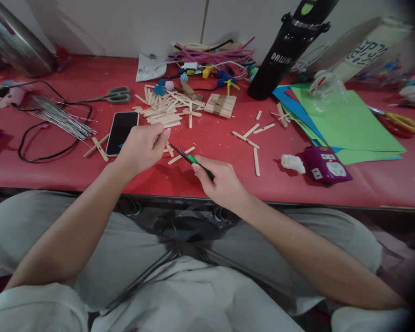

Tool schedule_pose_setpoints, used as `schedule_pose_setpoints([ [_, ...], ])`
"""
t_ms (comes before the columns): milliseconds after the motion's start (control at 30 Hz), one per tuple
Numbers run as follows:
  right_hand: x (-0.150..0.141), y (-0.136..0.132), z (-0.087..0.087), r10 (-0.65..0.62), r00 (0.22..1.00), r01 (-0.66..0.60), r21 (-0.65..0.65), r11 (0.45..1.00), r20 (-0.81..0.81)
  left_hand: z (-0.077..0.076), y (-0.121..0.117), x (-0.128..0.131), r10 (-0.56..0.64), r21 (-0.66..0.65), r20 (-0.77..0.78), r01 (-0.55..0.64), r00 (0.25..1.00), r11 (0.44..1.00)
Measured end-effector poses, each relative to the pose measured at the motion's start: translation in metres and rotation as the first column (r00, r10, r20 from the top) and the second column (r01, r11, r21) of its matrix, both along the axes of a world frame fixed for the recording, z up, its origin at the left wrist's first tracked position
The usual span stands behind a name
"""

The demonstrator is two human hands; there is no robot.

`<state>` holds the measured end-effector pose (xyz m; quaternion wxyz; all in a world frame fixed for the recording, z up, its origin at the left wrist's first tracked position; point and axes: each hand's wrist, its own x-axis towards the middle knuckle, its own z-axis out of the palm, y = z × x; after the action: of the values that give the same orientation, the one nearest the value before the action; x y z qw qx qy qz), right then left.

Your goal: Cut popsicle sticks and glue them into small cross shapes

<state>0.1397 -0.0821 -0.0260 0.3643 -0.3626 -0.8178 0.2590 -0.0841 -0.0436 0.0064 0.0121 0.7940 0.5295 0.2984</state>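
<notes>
My right hand (221, 182) grips a green and black craft knife (192, 159), its dark blade pointing up and to the left. Just left of the blade tip, my left hand (141, 146) is closed in a pinch; what its fingers hold is hidden. Beneath and between the hands, a few wooden craft sticks (181, 156) lie on the red tabletop (152, 180). Partly behind my left hand rests a phone (123, 129) with a dark screen. Farther back is a heap of craft sticks (162, 108), beside a small panel of joined sticks (220, 105).
Green-handled scissors (119, 95) and a bundle of thin wires (64, 117) lie left. A black bottle (280, 55) stands behind coloured paper (363, 124). A purple box (327, 165) and white crumpled lump (293, 163) sit right. Pink pipe cleaners (214, 55) lie by the wall.
</notes>
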Motion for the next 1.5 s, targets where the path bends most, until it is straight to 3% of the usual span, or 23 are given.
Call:
schedule_pose_setpoints([
  [900,-0.0040,-0.0006,0.0044,-0.052,0.990,0.057,-0.034,0.998,0.130,0.0003,-0.0008,-0.0002,0.029,-0.014,-0.038,-0.029,0.999,0.999],
  [1300,-0.0005,-0.0027,0.0000,-0.023,1.000,0.023,0.005,1.000,0.019,-0.0045,0.0040,-0.0033,0.061,-0.050,-0.008,-0.061,0.998,0.997],
  [1500,-0.0009,-0.0019,0.0004,-0.034,0.998,0.034,0.012,0.999,0.055,-0.0049,0.0037,-0.0018,0.038,-0.006,-0.001,-0.038,0.999,0.999],
])
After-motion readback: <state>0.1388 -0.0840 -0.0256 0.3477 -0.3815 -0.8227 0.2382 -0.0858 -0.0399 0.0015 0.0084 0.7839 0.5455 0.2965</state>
